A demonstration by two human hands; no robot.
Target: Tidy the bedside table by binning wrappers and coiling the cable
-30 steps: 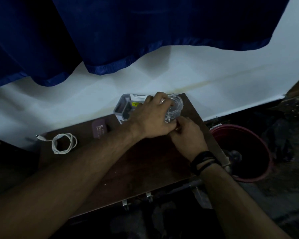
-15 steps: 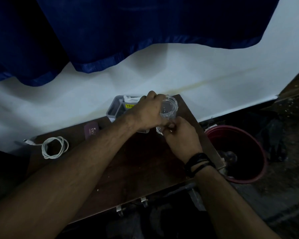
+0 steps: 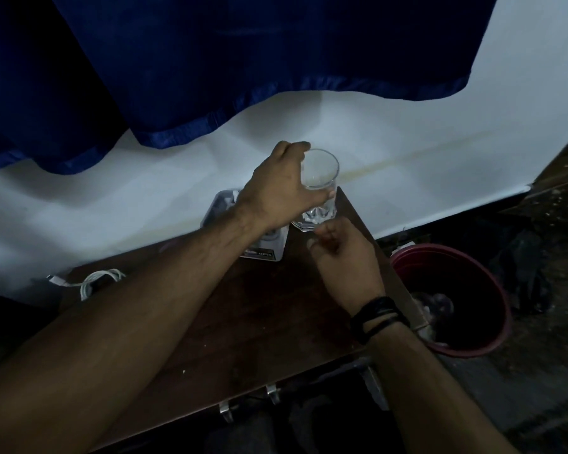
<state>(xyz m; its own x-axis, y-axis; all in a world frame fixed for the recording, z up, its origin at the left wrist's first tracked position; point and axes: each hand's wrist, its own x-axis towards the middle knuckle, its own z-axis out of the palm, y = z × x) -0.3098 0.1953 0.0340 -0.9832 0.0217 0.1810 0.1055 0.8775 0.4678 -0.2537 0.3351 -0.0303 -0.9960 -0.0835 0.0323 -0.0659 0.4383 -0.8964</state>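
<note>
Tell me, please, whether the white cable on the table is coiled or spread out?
Coiled: the white cable lies in a small loop at the table's far left corner, one plug end poking out.

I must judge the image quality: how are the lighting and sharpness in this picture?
Head view: dim overall, with the brown table and floor nearly black; the white wall is brightest; the glass in the left hand shows faint highlights; the coiled cable looks soft; wide-angle lens bends the edges.
</note>
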